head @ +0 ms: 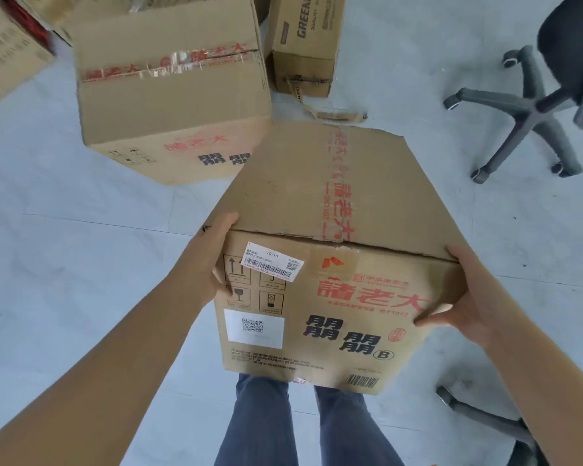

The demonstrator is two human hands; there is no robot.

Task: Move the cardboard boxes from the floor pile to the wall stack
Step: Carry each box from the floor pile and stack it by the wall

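A black office chair stands on its castor base at two o'clock on the pale grey floor, another chair base at five o'clock.

Held box: brown cardboard carton w/ red tape strip down the top seam, red and black printed characters on the near face, a white barcode label at its upper left and a white QR sticker below that; it's sealed, tilted w/ near face toward the camera, lifted above the person's legs at frame center. Second box at 11 o'clock from it, same print and red tape, sealed, on the floor, just beside. Third box at 12 o'clock, narrower, dark "GREE…" lettering; fourth box at far 10 o'clock, partly cut off.
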